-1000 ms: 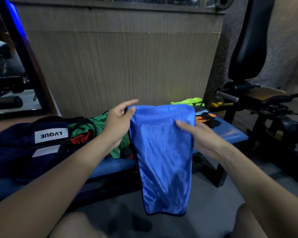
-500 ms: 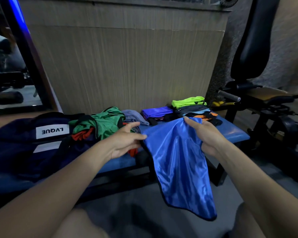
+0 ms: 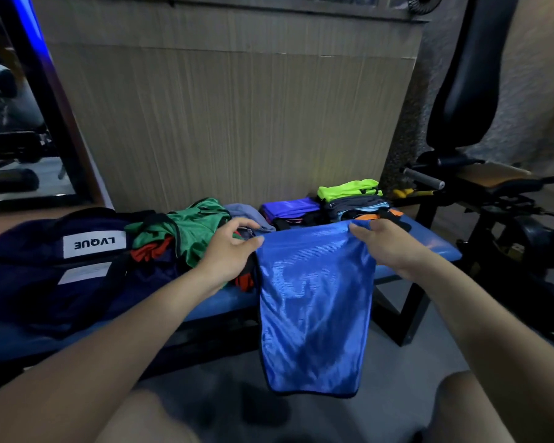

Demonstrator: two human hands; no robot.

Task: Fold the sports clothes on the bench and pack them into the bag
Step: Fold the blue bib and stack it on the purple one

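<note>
A shiny blue garment [image 3: 314, 302] hangs in front of the blue bench [image 3: 429, 247], folded lengthwise. My left hand [image 3: 231, 251] pinches its top left corner and my right hand [image 3: 387, 241] pinches its top right corner. A dark navy bag [image 3: 45, 270] with a white label lies on the left of the bench. Beside it sits a loose heap with a green shirt [image 3: 199, 231], something red and a grey piece [image 3: 247, 212]. Folded clothes stand at the bench's right end: a purple piece [image 3: 290, 207] and a stack topped by a neon green one [image 3: 346, 188].
A wood-grain wall panel [image 3: 231, 123] rises right behind the bench. A black exercise machine [image 3: 480, 174] with padded seat and bars stands to the right. A mirror [image 3: 10, 123] with a blue-lit frame is at the far left. Grey floor lies below, with my knees at the bottom edge.
The blue garment was held up flat, then slumped from my right hand while the left let go. Now both hands hold its top edge again and it hangs straight, lower than before.
</note>
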